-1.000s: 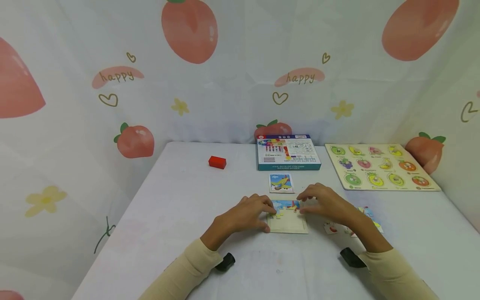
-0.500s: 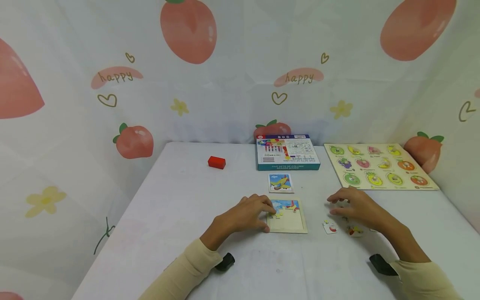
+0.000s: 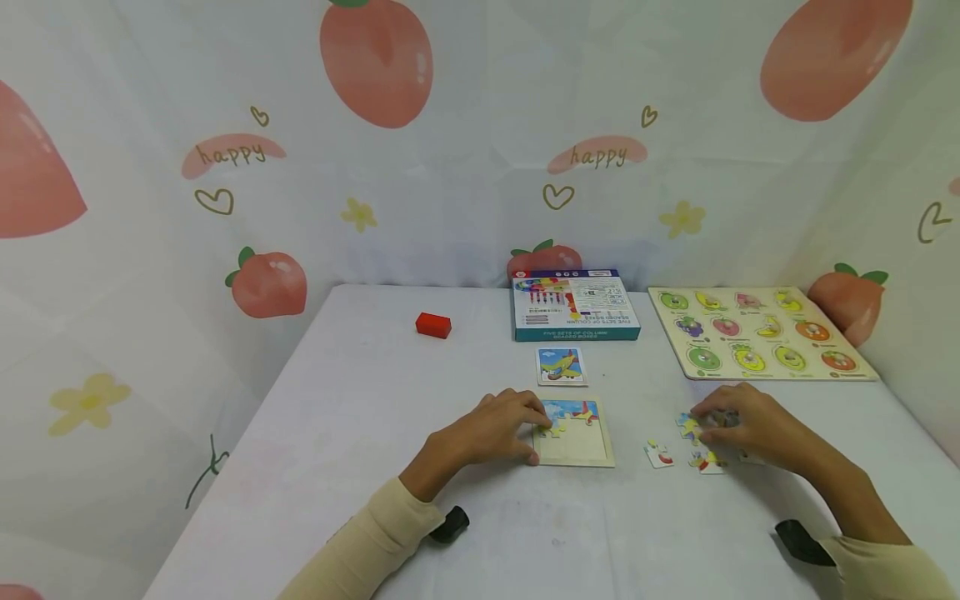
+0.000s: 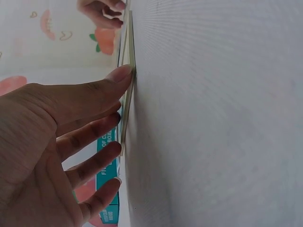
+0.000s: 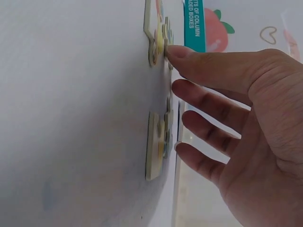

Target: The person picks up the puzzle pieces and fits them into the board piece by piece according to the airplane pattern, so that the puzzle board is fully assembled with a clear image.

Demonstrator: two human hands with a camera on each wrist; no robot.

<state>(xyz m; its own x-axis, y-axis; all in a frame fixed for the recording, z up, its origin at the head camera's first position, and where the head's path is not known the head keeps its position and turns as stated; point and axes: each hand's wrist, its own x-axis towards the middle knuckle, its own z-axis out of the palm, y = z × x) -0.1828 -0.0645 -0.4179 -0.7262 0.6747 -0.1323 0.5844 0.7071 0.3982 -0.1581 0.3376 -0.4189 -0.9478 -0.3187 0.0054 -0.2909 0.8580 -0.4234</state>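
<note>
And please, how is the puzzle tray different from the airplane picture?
The puzzle tray is larger than the airplane picture. The puzzle tray is only partly filled; the airplane picture looks complete. The left hand touches the puzzle tray, but no hand touches the airplane picture. Both lie on the table.

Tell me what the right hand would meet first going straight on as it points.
Likely the blue and yellow puzzle piece just ahead of the right hand; the hand's height is unclear, so it might pass over.
</note>
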